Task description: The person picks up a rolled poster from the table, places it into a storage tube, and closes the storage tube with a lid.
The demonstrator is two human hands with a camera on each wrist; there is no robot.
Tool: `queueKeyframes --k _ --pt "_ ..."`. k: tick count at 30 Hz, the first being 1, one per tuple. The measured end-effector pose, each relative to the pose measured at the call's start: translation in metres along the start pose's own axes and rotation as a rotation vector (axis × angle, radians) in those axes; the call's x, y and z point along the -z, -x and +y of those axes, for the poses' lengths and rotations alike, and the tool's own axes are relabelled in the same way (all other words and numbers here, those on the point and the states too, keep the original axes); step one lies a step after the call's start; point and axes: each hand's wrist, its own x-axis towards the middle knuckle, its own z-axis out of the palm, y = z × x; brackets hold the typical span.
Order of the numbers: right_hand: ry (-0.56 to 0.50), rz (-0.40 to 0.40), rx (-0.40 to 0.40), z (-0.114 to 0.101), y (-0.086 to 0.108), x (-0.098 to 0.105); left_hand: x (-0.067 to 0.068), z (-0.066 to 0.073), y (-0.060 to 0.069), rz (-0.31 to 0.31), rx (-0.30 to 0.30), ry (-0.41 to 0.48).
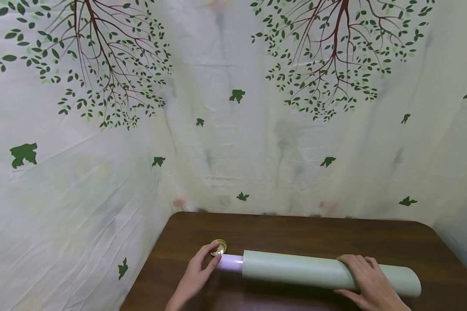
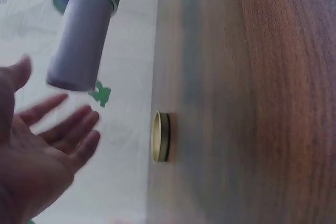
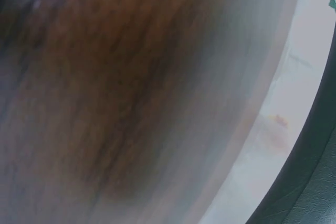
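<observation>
A long pale green cardboard tube (image 1: 292, 268) lies crosswise above the dark table. Out of its left end sticks a narrower lilac inner tube (image 1: 231, 263), also seen in the left wrist view (image 2: 79, 43). My right hand (image 1: 367, 280) grips the green tube near its right end, thumb on the near side and fingers over the top. Beside the lilac tube's end is my left hand (image 1: 196, 272), its fingers spread and apart from the tube in the left wrist view. A round gold metal lid (image 2: 164, 137) lies on the table just beyond the left fingertips.
The brown wooden table (image 1: 307, 231) has rounded far corners. Behind and beside it hangs a pale curtain (image 1: 218, 151) printed with trees and green leaves. The right wrist view shows mostly blurred tabletop, with the green tube's dark side at its right edge.
</observation>
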Motion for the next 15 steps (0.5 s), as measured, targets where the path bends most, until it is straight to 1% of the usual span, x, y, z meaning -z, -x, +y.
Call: queueKeyframes --k 2,3,4,5,7,8,11,13,15 --pt "-0.002 0.000 -0.009 0.001 0.000 0.001 0.006 -0.002 0.000 0.026 0.166 0.164" --pt "-0.003 0.000 -0.013 0.001 0.000 0.001 0.008 -0.003 -0.001 0.032 0.233 0.235" --pt "-0.003 -0.001 -0.017 0.002 0.000 0.001 0.011 -0.005 -0.001 0.037 0.293 0.297" --pt "-0.005 -0.003 -0.021 0.002 0.000 0.002 0.013 -0.006 -0.001 0.031 0.332 0.336" --pt "-0.008 -0.003 -0.025 0.003 0.000 0.002 0.015 -0.008 0.000 0.001 0.363 0.367" --pt "-0.009 -0.002 -0.025 0.003 -0.001 0.001 0.016 -0.009 0.001 -0.018 0.361 0.366" --pt "-0.015 0.005 -0.016 0.004 -0.001 0.000 0.015 -0.011 0.003 -0.063 0.328 0.356" --pt "-0.019 0.010 -0.009 0.003 -0.002 0.000 0.013 -0.012 0.004 -0.074 0.320 0.359" --pt "-0.024 0.012 -0.004 0.002 -0.003 -0.001 0.012 -0.011 0.005 -0.063 0.335 0.353"
